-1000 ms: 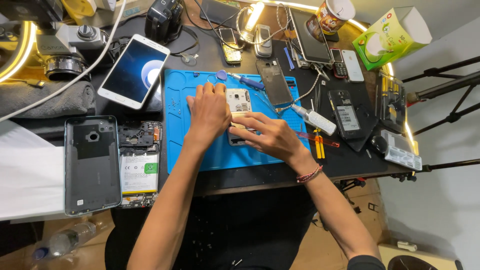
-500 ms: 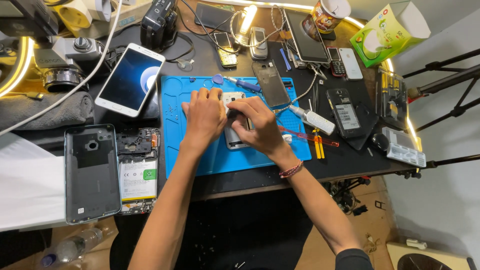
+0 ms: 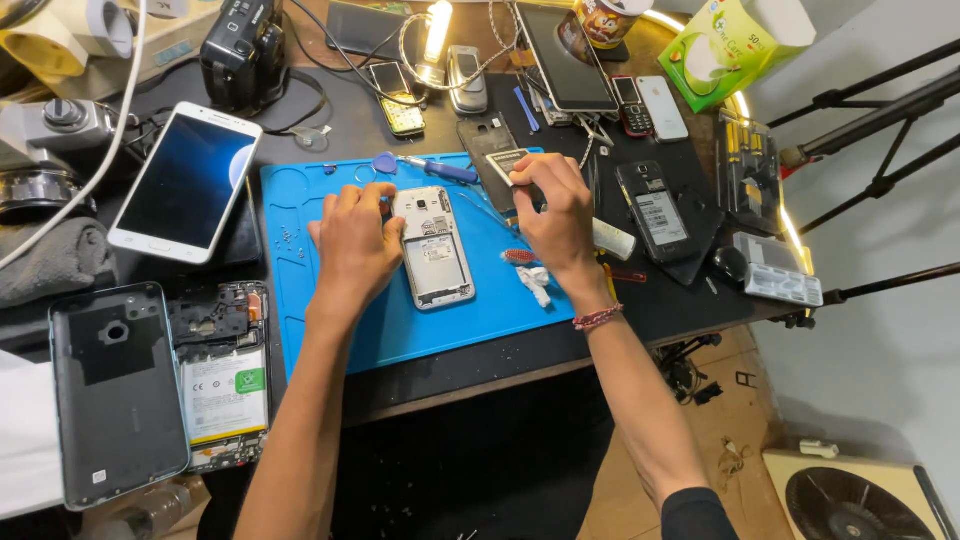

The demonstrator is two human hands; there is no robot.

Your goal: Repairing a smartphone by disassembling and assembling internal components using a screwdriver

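One opened white phone (image 3: 433, 246) lies back-up, cover off, near the centre of the blue mat (image 3: 420, 330). Left hand (image 3: 352, 240) sits at its 9 o'clock, fingers curled together and touching the phone's top-left edge; can't tell if it actually grips. Right hand (image 3: 556, 208) is at the phone's 3 o'clock, pinching a small flat battery-like part (image 3: 506, 163) between thumb and fingers; most of that part is hidden by the fingers.

Count around the mat:
- one white phone, screen up (image 3: 185, 182), at 10 o'clock
- one grey back cover (image 3: 115, 392) plus one stripped phone body (image 3: 222, 372) at 8 o'clock, cover cut off low
- one black phone, back open (image 3: 653, 210), at 3 o'clock
- one blue-handled screwdriver (image 3: 442, 170) at 12 o'clock
- one green carton (image 3: 738, 45) at 1 o'clock

The white bits (image 3: 535, 282) beside the right wrist are too small to identify.
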